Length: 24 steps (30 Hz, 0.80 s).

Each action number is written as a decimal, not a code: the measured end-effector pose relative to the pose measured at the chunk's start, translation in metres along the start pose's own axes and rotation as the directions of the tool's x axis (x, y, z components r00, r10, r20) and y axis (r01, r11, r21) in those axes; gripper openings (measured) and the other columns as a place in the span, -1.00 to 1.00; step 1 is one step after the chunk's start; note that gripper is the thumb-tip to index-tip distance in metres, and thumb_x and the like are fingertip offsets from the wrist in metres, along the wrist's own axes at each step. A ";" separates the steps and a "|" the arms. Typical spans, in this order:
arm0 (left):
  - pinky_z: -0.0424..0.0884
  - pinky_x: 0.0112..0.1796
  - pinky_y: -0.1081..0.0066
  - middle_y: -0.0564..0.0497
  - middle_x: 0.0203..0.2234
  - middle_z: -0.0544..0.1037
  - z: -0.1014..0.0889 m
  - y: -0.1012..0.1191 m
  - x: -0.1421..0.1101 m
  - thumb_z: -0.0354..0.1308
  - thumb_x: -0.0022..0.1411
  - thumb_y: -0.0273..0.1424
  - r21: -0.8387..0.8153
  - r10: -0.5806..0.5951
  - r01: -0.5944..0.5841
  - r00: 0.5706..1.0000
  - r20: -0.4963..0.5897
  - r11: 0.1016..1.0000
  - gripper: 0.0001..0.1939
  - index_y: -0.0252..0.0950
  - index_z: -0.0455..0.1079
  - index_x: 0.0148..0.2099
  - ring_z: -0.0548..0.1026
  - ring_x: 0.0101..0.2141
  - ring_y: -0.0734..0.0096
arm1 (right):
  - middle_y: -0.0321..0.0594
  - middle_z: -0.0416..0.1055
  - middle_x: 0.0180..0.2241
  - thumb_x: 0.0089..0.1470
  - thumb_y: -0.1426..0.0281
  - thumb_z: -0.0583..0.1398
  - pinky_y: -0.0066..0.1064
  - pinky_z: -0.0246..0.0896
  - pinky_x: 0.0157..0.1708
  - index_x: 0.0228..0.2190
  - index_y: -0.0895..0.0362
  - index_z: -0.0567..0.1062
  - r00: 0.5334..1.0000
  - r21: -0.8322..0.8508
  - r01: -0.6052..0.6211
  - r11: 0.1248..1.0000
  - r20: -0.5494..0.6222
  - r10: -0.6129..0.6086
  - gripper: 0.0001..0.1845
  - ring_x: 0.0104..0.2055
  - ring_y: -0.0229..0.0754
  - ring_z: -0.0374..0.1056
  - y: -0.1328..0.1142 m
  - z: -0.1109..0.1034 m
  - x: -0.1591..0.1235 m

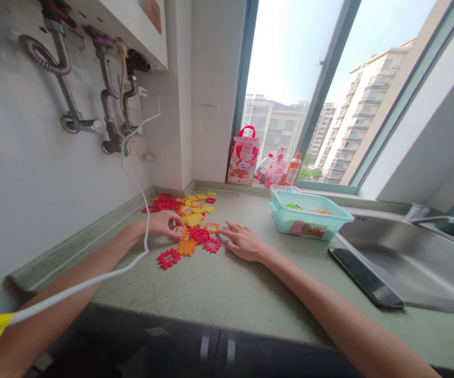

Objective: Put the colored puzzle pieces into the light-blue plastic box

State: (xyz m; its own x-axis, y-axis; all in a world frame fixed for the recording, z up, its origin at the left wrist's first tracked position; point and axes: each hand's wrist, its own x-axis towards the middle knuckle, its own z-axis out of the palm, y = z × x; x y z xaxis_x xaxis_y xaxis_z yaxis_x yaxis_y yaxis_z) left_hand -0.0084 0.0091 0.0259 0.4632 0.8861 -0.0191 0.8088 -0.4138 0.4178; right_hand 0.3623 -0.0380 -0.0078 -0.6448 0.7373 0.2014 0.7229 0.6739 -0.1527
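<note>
Several red, yellow and orange interlocking plastic tiles (189,218) lie spread on the greenish counter (227,283) near the left wall. My left hand (164,224) rests among them, fingers curled and pinching an orange tile (178,231). My right hand (243,242) lies flat on the counter just right of the tiles, fingers stretched out toward a red tile (212,245). A lone red tile (168,258) sits nearest me.
A teal plastic tub (308,215) with small pieces stands right of the tiles. A phone (364,283) lies by the steel sink (412,257). A white cable (132,178) hangs across my left arm. A red bag (243,157) and bottles (278,169) stand at the window.
</note>
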 end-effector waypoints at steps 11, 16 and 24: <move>0.27 -0.33 0.43 0.01 -0.27 0.55 0.000 0.016 -0.006 0.43 -0.08 0.05 0.015 0.100 -0.100 0.995 -0.025 0.995 -0.30 -0.26 0.60 0.03 0.40 -0.36 0.37 | -0.14 0.61 -0.14 0.25 0.33 0.28 -0.27 0.35 0.02 -0.31 0.06 0.55 0.973 0.103 -0.052 0.993 -0.217 0.073 -0.91 -0.06 -0.06 0.51 0.048 -0.005 -0.015; 0.28 -0.34 0.44 0.03 -0.33 0.56 0.002 0.012 -0.006 0.41 -0.08 -0.05 0.004 0.097 -0.096 0.995 -0.034 0.995 -0.43 -0.27 0.60 -0.05 0.43 -0.36 0.38 | -0.16 0.62 -0.18 0.24 0.31 0.29 -0.28 0.36 -0.03 -0.27 0.07 0.57 0.973 0.120 -0.051 0.991 -0.217 0.076 -0.90 -0.10 -0.06 0.52 0.054 -0.008 -0.019; 0.29 -0.35 0.41 0.03 -0.37 0.56 -0.004 0.020 -0.011 0.35 -0.06 -0.12 0.045 0.074 -0.070 0.994 -0.085 0.997 -0.52 -0.28 0.54 -0.12 0.45 -0.38 0.35 | -0.15 0.61 -0.21 0.26 0.31 0.26 -0.26 0.37 -0.01 -0.23 0.09 0.59 0.976 0.141 -0.003 0.990 -0.213 0.033 -0.87 -0.13 -0.08 0.51 0.055 -0.008 -0.019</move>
State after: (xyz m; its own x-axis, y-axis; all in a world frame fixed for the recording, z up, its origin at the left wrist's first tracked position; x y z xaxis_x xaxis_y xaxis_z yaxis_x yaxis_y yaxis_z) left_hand 0.0007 -0.0081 0.0379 0.4893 0.8676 0.0887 0.7899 -0.4840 0.3766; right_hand 0.4159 -0.0153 -0.0118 -0.5530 0.7320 0.3979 0.6823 0.6719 -0.2879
